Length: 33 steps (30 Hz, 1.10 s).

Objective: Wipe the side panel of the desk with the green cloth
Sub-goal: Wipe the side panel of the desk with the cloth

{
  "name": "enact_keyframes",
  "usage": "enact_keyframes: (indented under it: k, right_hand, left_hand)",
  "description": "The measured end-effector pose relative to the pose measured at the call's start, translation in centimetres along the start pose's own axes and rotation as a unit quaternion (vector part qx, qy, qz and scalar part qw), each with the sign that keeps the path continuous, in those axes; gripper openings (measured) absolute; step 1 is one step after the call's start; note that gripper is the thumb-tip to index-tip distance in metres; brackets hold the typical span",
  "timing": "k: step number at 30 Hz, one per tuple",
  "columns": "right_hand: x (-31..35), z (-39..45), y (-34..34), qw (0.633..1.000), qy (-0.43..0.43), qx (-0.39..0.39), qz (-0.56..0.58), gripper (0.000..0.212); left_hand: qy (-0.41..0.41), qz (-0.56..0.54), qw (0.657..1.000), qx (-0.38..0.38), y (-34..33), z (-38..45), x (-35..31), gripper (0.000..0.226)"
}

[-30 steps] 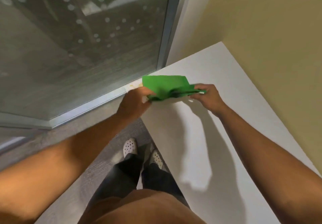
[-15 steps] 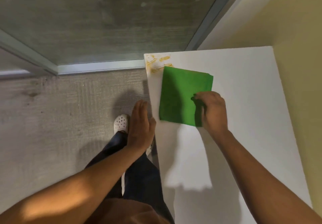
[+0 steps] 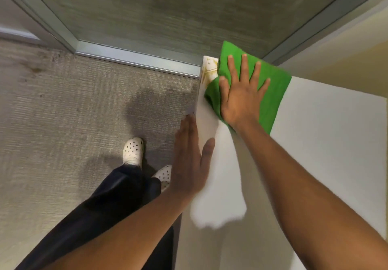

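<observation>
The green cloth [image 3: 273, 93] lies folded on the far left corner of the white desk top [image 3: 325, 143], partly overhanging its far edge. My right hand [image 3: 241, 95] presses flat on the cloth with fingers spread. A yellowish smear [image 3: 209, 71] shows on the desk corner just left of the cloth. My left hand [image 3: 190, 162] lies flat along the desk's left edge, fingers together over the side, thumb on the top, holding nothing. The side panel below that edge is almost hidden, seen edge-on.
Grey carpet [image 3: 73, 122] covers the floor at left, where my dark trousers and white perforated clogs [image 3: 133, 150] stand beside the desk. A glass partition with an aluminium frame [image 3: 136, 56] runs behind. A yellow wall [image 3: 346, 59] borders the desk at right.
The cloth went from held in both hands to flat on the desk corner. My right hand opened flat on it and pushed it farther; my left hand moved to the desk's left edge.
</observation>
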State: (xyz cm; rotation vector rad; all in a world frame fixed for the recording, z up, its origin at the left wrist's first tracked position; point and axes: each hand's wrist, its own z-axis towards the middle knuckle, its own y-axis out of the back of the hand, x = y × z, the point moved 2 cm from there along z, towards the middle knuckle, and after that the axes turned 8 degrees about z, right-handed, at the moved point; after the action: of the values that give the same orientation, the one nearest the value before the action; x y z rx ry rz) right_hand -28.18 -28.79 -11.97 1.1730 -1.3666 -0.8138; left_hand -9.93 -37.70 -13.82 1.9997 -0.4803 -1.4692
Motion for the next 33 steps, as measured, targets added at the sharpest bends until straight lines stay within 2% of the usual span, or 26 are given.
enact_keyframes:
  k: [3, 6, 9, 14, 17, 20, 24, 29, 31, 33]
  right_hand:
    - [0.3, 3.5, 0.1, 1.000, 0.014, -0.023, 0.007, 0.057]
    - [-0.2, 3.4, 0.3, 0.998, 0.056, -0.024, 0.023, 0.057]
    - [-3.0, -0.5, 1.2, 0.988, 0.146, 0.018, 0.041, 0.054]
    - [-7.6, -9.5, 1.7, 0.983, 0.158, 0.088, 0.018, 0.056]
    - [-7.3, -9.9, 1.5, 0.972, 0.201, 0.120, -0.025, 0.057]
    - [-4.7, -6.8, 1.1, 0.956, 0.252, 0.137, -0.053, 0.058]
    - [-0.2, -0.8, 0.0, 0.973, 0.214, 0.082, -0.024, 0.057]
    - [2.5, 4.9, -0.4, 0.995, 0.080, -0.032, 0.041, 0.055]
    - [2.5, 3.7, -0.3, 0.994, 0.097, -0.030, 0.043, 0.052]
    - [1.1, 0.7, 0.2, 0.990, 0.138, 0.018, 0.036, 0.053]
  left_hand:
    - [-0.007, 0.068, 0.998, -0.003, -0.4, 0.4, 0.2, 0.080]
    - [-0.001, 0.088, 0.996, -0.005, -0.5, 0.4, 0.4, 0.083]
    - [0.016, 0.067, 0.998, -0.014, -0.3, 0.4, 0.2, 0.087]
    - [0.101, -0.033, 0.994, -0.001, -0.5, 0.2, 0.6, 0.102]
    - [0.118, -0.073, 0.990, 0.013, -0.6, 0.1, 1.1, 0.105]
    - [0.086, -0.087, 0.992, 0.019, -0.5, 0.1, 0.9, 0.100]
    - [0.051, -0.036, 0.998, 0.009, -0.6, 0.3, 0.7, 0.095]
    - [0.055, 0.015, 0.998, 0.005, -0.8, 0.1, 0.7, 0.093]
    - [0.052, 0.012, 0.998, 0.012, -0.8, -0.6, 1.0, 0.093]
    - [0.054, 0.001, 0.999, 0.002, -0.7, -1.6, 1.3, 0.092]
